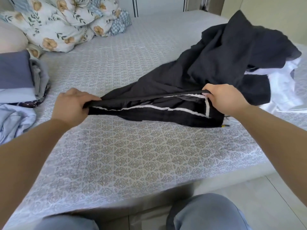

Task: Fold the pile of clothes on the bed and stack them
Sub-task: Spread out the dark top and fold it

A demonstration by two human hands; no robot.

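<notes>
Both hands held the black garment (pixel 207 75) by one edge, stretched taut between them at frame centre. Left hand (pixel 71 105) had fingers curled round the 9 o'clock end; right hand (pixel 222 98) pinched the 3 o'clock end. Garment's far part trailed toward 2 o'clock, draped over white cloth (pixel 282 83) near the bed's right edge. Folded stack (pixel 18 77) sat at 9 o'clock, light blue cloth (pixel 15 120) just below it at the left edge. Floral duvet (pixel 63 22) bunched at 11 o'clock. Bare bed (pixel 132 160) lay from the hands to the 6 o'clock edge, knees (pixel 207 213) just past it. More bare bed at 12 o'clock.
</notes>
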